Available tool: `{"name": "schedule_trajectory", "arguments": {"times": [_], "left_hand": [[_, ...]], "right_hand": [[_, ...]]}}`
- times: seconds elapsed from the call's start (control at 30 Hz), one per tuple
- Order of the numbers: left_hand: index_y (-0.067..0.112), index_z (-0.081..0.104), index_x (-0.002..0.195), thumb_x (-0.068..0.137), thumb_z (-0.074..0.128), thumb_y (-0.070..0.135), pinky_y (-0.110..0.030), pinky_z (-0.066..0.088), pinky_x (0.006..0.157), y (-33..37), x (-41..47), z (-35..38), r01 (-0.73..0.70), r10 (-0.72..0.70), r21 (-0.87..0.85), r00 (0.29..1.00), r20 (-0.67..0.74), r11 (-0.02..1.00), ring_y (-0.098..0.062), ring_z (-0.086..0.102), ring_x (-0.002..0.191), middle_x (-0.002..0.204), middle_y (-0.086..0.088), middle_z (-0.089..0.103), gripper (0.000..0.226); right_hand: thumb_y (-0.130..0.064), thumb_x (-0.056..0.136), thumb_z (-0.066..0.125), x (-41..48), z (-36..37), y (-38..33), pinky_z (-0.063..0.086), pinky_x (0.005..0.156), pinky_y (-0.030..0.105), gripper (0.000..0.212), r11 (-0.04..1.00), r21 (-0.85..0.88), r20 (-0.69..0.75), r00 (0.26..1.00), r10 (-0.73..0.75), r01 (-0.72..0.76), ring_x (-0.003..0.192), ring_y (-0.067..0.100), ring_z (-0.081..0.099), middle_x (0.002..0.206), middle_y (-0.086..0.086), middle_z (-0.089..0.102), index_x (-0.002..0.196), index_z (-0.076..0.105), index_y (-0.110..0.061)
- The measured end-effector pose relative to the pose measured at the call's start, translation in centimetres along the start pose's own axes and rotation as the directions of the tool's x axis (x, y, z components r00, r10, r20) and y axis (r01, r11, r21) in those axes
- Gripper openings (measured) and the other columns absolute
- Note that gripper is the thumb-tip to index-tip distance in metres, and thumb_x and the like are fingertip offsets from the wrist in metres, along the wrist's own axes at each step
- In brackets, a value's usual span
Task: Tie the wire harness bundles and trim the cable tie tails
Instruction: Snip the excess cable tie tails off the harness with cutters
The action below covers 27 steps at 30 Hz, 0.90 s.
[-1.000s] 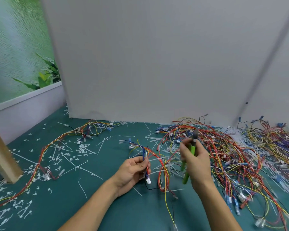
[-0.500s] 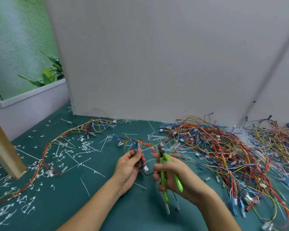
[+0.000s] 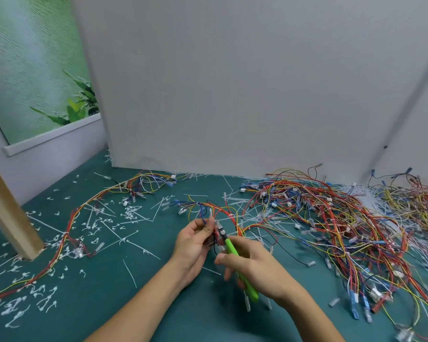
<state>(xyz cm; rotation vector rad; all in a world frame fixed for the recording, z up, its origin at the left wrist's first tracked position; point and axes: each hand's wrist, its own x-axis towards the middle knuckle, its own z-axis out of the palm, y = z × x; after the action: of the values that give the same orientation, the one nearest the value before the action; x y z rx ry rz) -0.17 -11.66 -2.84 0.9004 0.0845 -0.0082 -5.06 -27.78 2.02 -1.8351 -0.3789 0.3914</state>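
Note:
My left hand [image 3: 194,245] pinches a small wire harness bundle [image 3: 209,213] of red, yellow, blue and black wires just above the green mat. My right hand [image 3: 255,267] grips green-handled cutters [image 3: 235,255]. The dark cutter jaws point up and left and sit right at the bundle beside my left fingertips. A white cable tie tail sticks up near the jaws, blurred. The bundle's wires arc away toward the big pile on the right.
A large tangle of harnesses [image 3: 344,223] covers the mat's right side. A long tied harness [image 3: 69,225] runs along the left. White trimmed tie tails [image 3: 131,213] litter the mat. A wooden post [image 3: 10,218] stands at left; a grey board [image 3: 232,82] walls the back.
My right hand brought the cutters down from upright and swung the jaws onto the bundle at my left fingers. My left hand kept its pinch on the bundle.

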Motion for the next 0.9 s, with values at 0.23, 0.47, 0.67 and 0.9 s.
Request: {"name": "schedule_trajectory", "arguments": {"times": [0.23, 0.47, 0.67, 0.9], "left_hand": [[0.007, 0.057, 0.084, 0.078, 0.071, 0.016, -0.030, 0.050, 0.070, 0.1, -0.1, 0.0, 0.007, -0.007, -0.014, 1.000, -0.003, 1.000, -0.014, 0.060, 0.061, 0.069, -0.007, 0.062, 0.017], [0.007, 0.057, 0.084, 0.081, 0.068, 0.012, -0.027, 0.057, 0.057, 0.3, -0.2, 0.1, 0.013, -0.012, -0.068, 1.000, 0.005, 0.998, -0.015, 0.064, 0.058, 0.068, -0.008, 0.066, 0.013], [0.008, 0.058, 0.083, 0.079, 0.070, 0.014, -0.027, 0.057, 0.057, 0.4, -0.3, 0.3, 0.011, -0.011, -0.034, 1.000, -0.008, 0.999, -0.016, 0.064, 0.058, 0.071, -0.009, 0.066, 0.014], [0.007, 0.062, 0.078, 0.078, 0.072, 0.013, -0.027, 0.056, 0.058, 0.6, -0.5, 0.4, 0.028, -0.028, -0.029, 1.000, -0.007, 0.999, -0.017, 0.063, 0.061, 0.073, -0.011, 0.066, 0.011]], "right_hand": [[-0.037, 0.084, 0.066, 0.2, 0.1, -0.1, 0.045, 0.052, 0.029, 0.038, 0.986, 0.144, -0.006, 0.997, 0.080, -0.078, 0.072, 0.020, 0.069, 0.098, 0.005, 0.075, 0.111, 0.063, -0.011], [-0.037, 0.086, 0.066, 0.3, -0.1, 0.3, 0.045, 0.050, 0.028, 0.040, 0.965, 0.250, 0.039, 0.996, 0.074, -0.082, 0.072, 0.025, 0.066, 0.102, 0.010, 0.074, 0.112, 0.063, -0.007], [-0.037, 0.088, 0.066, 0.4, 0.2, 0.6, 0.046, 0.051, 0.029, 0.033, 0.963, 0.259, 0.038, 0.997, 0.061, -0.069, 0.072, 0.025, 0.066, 0.101, 0.009, 0.074, 0.107, 0.064, -0.010], [-0.034, 0.091, 0.061, 0.5, 0.8, 1.0, 0.047, 0.051, 0.029, 0.027, 0.977, 0.213, -0.007, 1.000, 0.017, -0.015, 0.069, 0.023, 0.065, 0.101, 0.010, 0.074, 0.103, 0.065, -0.010]]}}
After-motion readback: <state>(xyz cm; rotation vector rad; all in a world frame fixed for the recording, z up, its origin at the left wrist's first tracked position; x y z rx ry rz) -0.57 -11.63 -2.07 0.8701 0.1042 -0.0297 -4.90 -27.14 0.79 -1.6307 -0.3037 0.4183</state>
